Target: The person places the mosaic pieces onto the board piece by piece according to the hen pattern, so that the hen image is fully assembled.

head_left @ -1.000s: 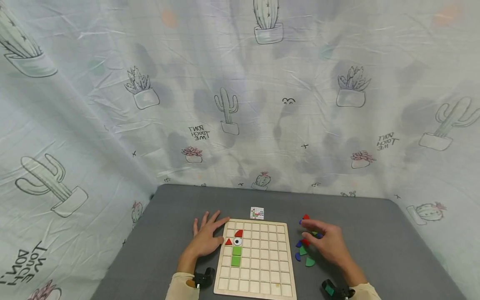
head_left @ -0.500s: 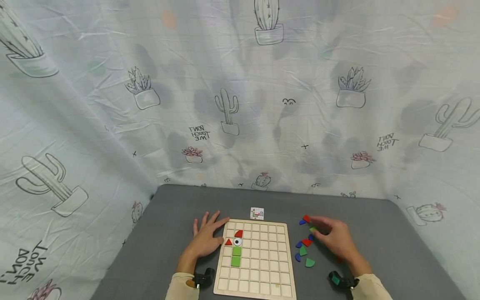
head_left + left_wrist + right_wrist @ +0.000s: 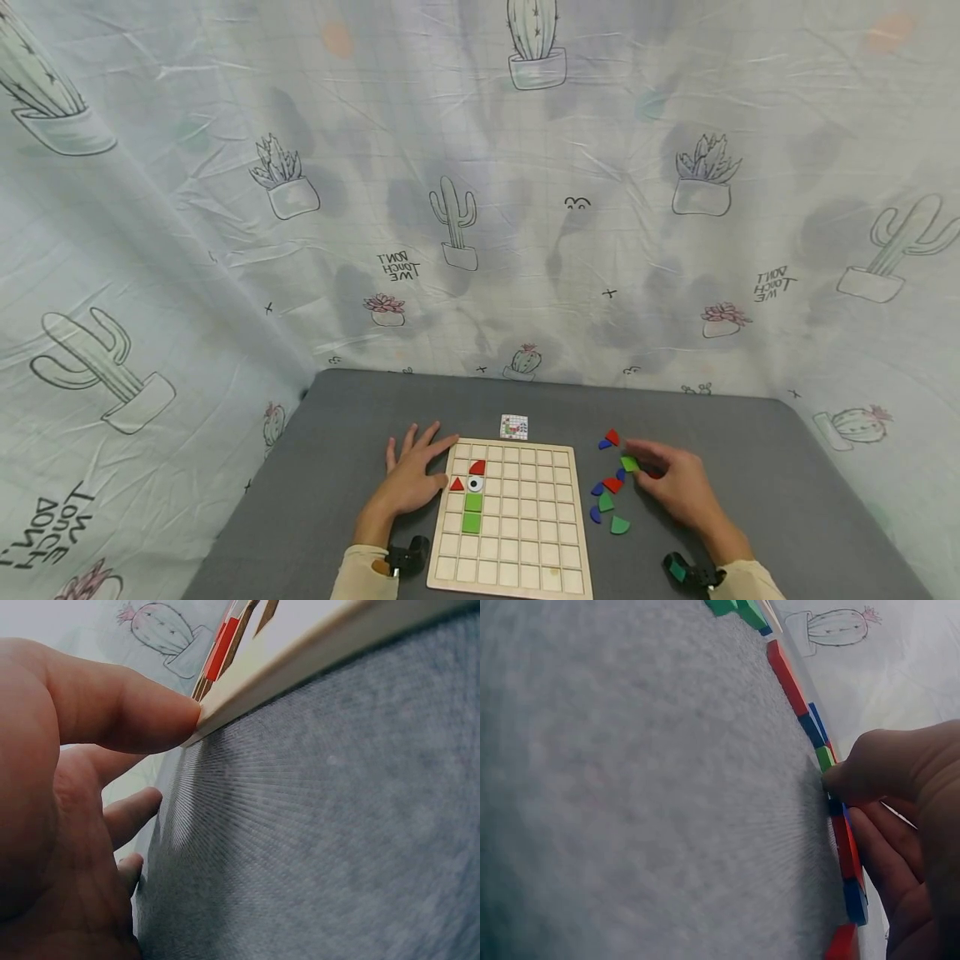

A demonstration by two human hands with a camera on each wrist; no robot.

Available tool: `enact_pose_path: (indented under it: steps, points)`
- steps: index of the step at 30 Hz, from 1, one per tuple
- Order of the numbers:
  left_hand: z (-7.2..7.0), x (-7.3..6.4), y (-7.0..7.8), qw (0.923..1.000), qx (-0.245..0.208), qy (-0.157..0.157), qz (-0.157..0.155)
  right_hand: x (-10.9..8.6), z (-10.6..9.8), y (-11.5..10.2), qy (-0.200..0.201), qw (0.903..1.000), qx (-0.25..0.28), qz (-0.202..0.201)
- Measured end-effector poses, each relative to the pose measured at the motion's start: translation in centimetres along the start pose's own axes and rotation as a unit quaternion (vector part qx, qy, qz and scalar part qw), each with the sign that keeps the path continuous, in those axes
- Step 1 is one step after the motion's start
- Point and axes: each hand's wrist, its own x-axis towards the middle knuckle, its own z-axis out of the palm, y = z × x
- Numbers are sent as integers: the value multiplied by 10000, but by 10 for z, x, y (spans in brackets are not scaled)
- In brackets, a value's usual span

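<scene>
My left hand [image 3: 408, 477] rests at the wooden grid board [image 3: 528, 556], fingers spread. Its index finger reaches the far left corner and its thumb [image 3: 154, 712] presses the side edge. On the board sit a red triangle [image 3: 457, 484], a red curved piece [image 3: 477, 467], a white eye piece [image 3: 475, 483] and two green squares [image 3: 472, 522]. To the right of the board, my right hand [image 3: 675, 486] pinches a light green square piece [image 3: 628, 463] between thumb and index finger, low over the table. The right wrist view shows the thumb [image 3: 840, 780] against it; the index fingertip is partly hidden there.
Loose pieces lie between board and right hand: a red one [image 3: 612, 437], a red fan shape [image 3: 613, 485], blue half-rounds [image 3: 596, 515] and green quarter-rounds [image 3: 619, 525]. A small printed card [image 3: 514, 427] lies beyond the board. A cactus-print curtain [image 3: 495, 317] hangs behind the grey table [image 3: 360, 408].
My right hand has moved right and back from over the loose pieces and taken the light green square, which has shifted slightly toward me. The left hand and board have stayed put.
</scene>
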Motion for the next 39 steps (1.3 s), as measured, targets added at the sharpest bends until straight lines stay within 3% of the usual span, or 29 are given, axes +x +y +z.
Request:
enact_pose_path:
  steps: [14, 20, 29, 39]
  points:
    - [1, 1, 0, 10000, 11, -2, -22, -4, -2, -10, 306, 9995, 111, 24]
    - [0, 1, 0, 10000, -3, 2, -10, -6, -6, -33, 238, 9993, 235, 141]
    - [-1, 0, 1, 10000, 25, 33, -42, -16, 10, -73, 404, 9944, 951, -233]
    - [-1, 0, 0, 10000, -35, -10, -32, -37, 41, -112, 29, 9822, 1855, 310]
